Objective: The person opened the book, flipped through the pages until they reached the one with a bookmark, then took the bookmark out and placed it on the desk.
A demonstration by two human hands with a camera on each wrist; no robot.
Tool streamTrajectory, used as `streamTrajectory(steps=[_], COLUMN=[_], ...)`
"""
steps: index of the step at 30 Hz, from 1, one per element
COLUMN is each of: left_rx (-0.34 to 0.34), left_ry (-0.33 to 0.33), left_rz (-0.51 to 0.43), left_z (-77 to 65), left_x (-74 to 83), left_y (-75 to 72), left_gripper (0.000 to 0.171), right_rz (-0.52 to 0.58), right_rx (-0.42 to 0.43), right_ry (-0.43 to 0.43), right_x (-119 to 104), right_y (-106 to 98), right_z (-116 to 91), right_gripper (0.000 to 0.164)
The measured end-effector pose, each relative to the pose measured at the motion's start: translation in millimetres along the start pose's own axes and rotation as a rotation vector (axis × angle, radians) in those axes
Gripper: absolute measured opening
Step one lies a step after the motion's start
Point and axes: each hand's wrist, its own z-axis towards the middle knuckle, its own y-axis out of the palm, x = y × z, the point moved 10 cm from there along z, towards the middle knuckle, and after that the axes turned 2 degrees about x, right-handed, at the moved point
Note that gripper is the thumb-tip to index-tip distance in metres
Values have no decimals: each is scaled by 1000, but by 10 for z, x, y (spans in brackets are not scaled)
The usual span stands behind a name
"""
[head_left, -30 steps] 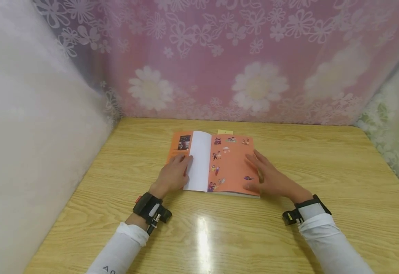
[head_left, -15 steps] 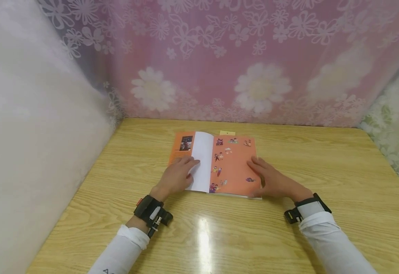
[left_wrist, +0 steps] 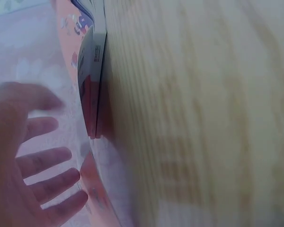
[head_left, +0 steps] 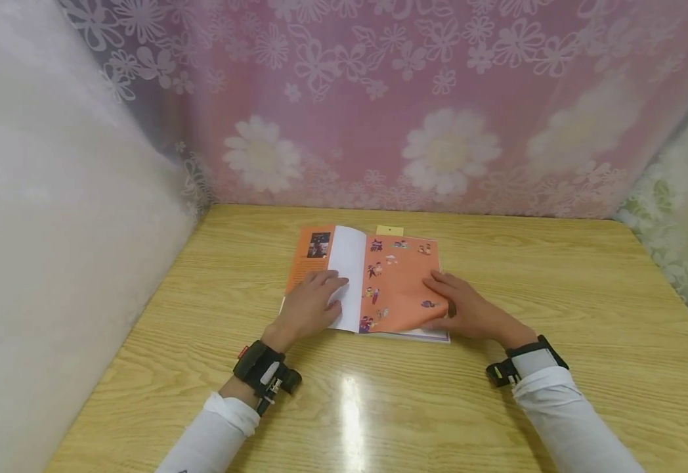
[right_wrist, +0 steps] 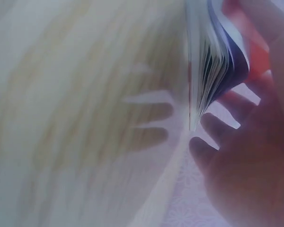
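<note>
An open book lies on the table, with an orange right page (head_left: 400,282) printed with small cartoon figures. Its left side shows a white strip (head_left: 348,263) and an orange flap (head_left: 304,256) with a small photo. My left hand (head_left: 310,305) rests over the left side, fingers spread and fairly straight. At the lower right corner, my right hand (head_left: 468,309) pinches the orange page, which bends up and bares the page below. In the right wrist view the stacked pages (right_wrist: 210,75) fan and curl beside the thumb and fingers. The left wrist view shows the book's edge (left_wrist: 97,71).
A yellow tab (head_left: 390,230) sticks out beyond the book's top edge. The book lies on a wood-grain table (head_left: 545,276). A pink flowered curtain (head_left: 344,118) hangs behind the table, and pale cloth (head_left: 72,197) hangs at the left side.
The lower right corner of the orange page has lifted and bent inward at my right hand. My left hand has slid slightly right, farther over the white strip.
</note>
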Motion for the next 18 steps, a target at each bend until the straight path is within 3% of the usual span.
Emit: streamTrajectory(steps=[9, 18], left_rx=[-39, -41], left_ry=[-105, -66], left_rz=[66, 21], left_z=[10, 56], left_x=[52, 242], left_y=[73, 114], left_gripper=[97, 103], right_rz=[18, 34], right_rx=[142, 233], right_ry=[-26, -59], right_x=[-83, -235], right_y=[-135, -260], right_z=[49, 72], right_gripper=[85, 88])
